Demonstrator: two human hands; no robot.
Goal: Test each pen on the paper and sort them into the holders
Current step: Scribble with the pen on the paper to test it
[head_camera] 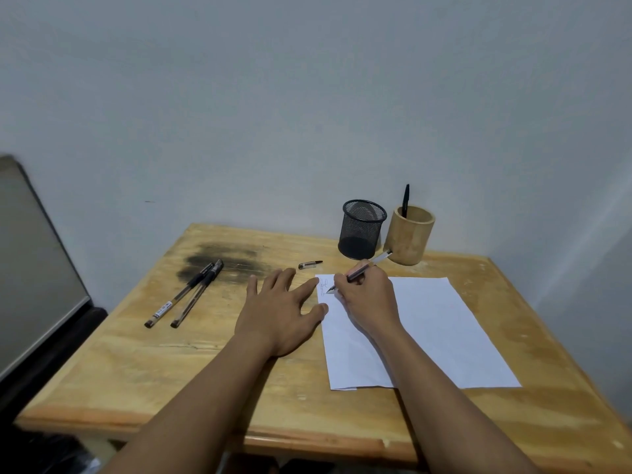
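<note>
Your left hand (278, 313), fingers spread, barely pins the paper (444, 330); the pen (357, 273) your right hand (367, 299) pinches may drag it.

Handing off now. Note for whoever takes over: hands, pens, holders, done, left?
Right hand: grips an uncapped pen, tip on the paper's top-left corner, beside scribbles.
Left hand: flat on the table, touching the paper's left edge.
Pen cap lies beyond the left hand; two capped pens lie further left.
Done: one black pen stands in the bamboo holder; the black mesh holder shows none.
Left: judge this pen, cap and sort it, then test the two.
</note>
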